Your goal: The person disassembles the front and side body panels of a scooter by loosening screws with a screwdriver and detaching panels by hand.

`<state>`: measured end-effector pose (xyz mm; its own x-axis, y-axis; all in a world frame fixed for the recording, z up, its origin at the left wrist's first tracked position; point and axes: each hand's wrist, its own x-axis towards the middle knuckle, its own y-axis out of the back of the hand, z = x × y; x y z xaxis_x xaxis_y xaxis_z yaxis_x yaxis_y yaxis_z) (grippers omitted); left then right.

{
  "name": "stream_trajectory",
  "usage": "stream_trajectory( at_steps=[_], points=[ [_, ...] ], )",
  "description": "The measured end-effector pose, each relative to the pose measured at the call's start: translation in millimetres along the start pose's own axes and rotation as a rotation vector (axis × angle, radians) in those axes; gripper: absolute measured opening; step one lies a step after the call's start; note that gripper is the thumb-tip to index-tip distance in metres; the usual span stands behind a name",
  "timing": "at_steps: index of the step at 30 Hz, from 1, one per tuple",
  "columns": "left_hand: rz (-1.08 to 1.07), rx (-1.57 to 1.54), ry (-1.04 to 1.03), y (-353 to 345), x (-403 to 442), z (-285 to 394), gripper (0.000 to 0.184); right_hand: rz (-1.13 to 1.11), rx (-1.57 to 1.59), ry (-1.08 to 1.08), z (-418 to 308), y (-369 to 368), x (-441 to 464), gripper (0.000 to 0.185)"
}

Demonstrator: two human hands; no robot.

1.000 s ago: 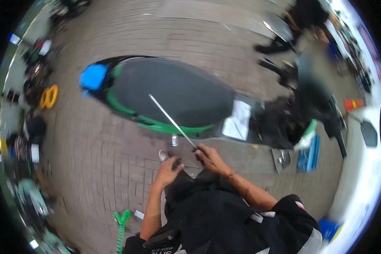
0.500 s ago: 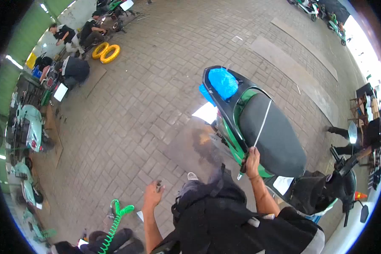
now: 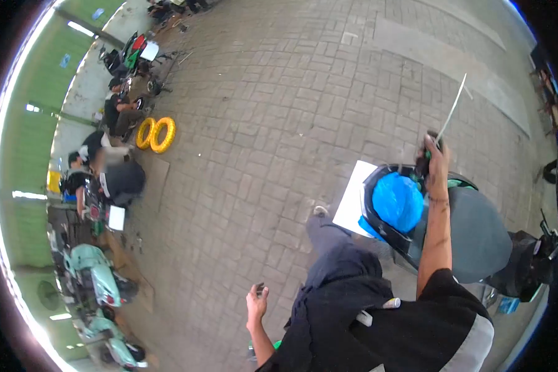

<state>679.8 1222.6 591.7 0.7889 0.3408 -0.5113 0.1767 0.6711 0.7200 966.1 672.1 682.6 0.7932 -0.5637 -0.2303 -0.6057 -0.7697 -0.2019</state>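
In my right hand (image 3: 438, 162) is a long screwdriver (image 3: 456, 108), its thin shaft pointing up and to the right. My hand is just above the rear rack (image 3: 371, 204) of a scooter, and the forearm crosses over the front of it. A blue plastic bag (image 3: 398, 201) sits inside the rack. The scooter's black seat (image 3: 480, 232) lies to the right of my forearm. My left hand (image 3: 257, 305) hangs low over the paving, fingers loosely bent and apart, with nothing visible in it.
A white sheet (image 3: 352, 201) shows beside the rack. Two yellow tyres (image 3: 163, 135) lie on the bricks at left. People (image 3: 123, 180) crouch by motorbikes along the wall. Pale green scooters (image 3: 96, 273) stand lower left. A flat board (image 3: 440, 56) lies at upper right.
My right hand has moved from beside the seat to above the rear rack, still holding the screwdriver. My view has shifted toward the scooter's rear, and the coiled green hose is largely out of view.
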Motion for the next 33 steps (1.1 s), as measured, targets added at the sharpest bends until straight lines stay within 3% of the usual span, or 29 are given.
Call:
stream_trajectory(
  at_steps=[1,3,4,5,6,7,8,9,10,11,14,16,18,20,21,22,25,27,30,33],
  points=[
    [0.018,0.045,0.038,-2.1,29.6,-38.5,0.038,0.033,0.016,-0.02,-1.0,-25.6,15.2,0.015],
    [-0.078,0.029,0.145,-1.8,69.9,-103.8,0.039,0.001,0.056,-0.017,-12.0,-71.7,39.0,0.034],
    [-0.211,0.025,0.257,21.9,67.7,-62.1,0.036,-0.056,-0.005,-0.064,-1.6,-75.3,59.6,0.053],
    [-0.237,0.133,0.156,17.6,95.0,-116.9,0.039,-0.155,-0.265,-0.109,-5.2,-78.7,75.0,0.056],
    [-0.298,0.203,0.142,23.9,119.6,-114.0,0.04,-0.169,-0.47,-0.131,-5.2,-87.4,88.6,0.057],
    [-0.364,0.263,0.143,30.9,144.7,-96.8,0.04,-0.126,-0.657,0.068,2.9,-89.4,92.8,0.054],
    [-0.419,0.316,0.138,38.7,175.7,-77.4,0.041,-0.173,-0.59,-0.084,-5.1,-93.0,96.9,0.054],
    [-0.463,0.372,0.122,48.1,210.6,-54.2,0.042,-0.2,-0.751,0.118,0.6,-92.1,102.5,0.053],
    [-0.502,0.429,0.103,58.0,247.7,-30.6,0.043,-0.265,-0.771,0.149,-3.1,-92.6,104.1,0.052],
    [-0.537,0.49,0.074,65.4,288.0,-6.3,0.044,-0.331,-0.796,0.056,-15.8,-95.5,103.3,0.05],
    [-0.614,0.699,-0.042,88.1,429.0,69.0,0.047,-0.292,-0.886,0.047,4.0,-89.4,109.1,0.048],
    [-0.645,0.894,-0.188,103.1,546.2,136.9,0.049,-0.199,-0.897,-0.017,18.8,-83.7,112.2,0.046],
    [-0.613,1.254,-0.459,110.7,672.3,259.6,0.051,-0.054,-0.888,-0.057,32.6,-89.9,125.3,0.045],
    [-0.303,1.521,-0.717,89.9,749.4,399.0,0.04,0.114,-0.901,-0.155,44.3,-104.6,123.0,0.041],
    [-0.073,1.345,-0.924,75.0,777.3,468.7,0.03,0.161,-0.852,-0.209,19.4,-115.9,124.5,0.04],
    [-0.108,0.825,-0.975,56.3,788.4,542.2,0.025,0.199,-0.795,-0.257,-3.4,-124.6,127.3,0.038],
    [-0.183,0.742,-1.263,-29.0,760.8,765.1,0.025,0.274,-0.622,-0.231,-15.1,-122.5,143.9,0.047],
    [-0.202,0.728,-1.412,-91.0,715.2,873.4,0.025,0.249,-0.534,-0.216,-21.1,-111.3,161.6,0.056],
    [-0.401,0.578,-1.387,-196.2,653.3,974.2,0.027,0.287,-0.52,-0.291,0.2,-66.5,205.9,0.055],
    [-0.642,0.581,-1.351,-311.7,603.7,1012.0,0.029,0.349,-0.598,-0.264,29.4,27.4,261.2,0.048]
  ],
)
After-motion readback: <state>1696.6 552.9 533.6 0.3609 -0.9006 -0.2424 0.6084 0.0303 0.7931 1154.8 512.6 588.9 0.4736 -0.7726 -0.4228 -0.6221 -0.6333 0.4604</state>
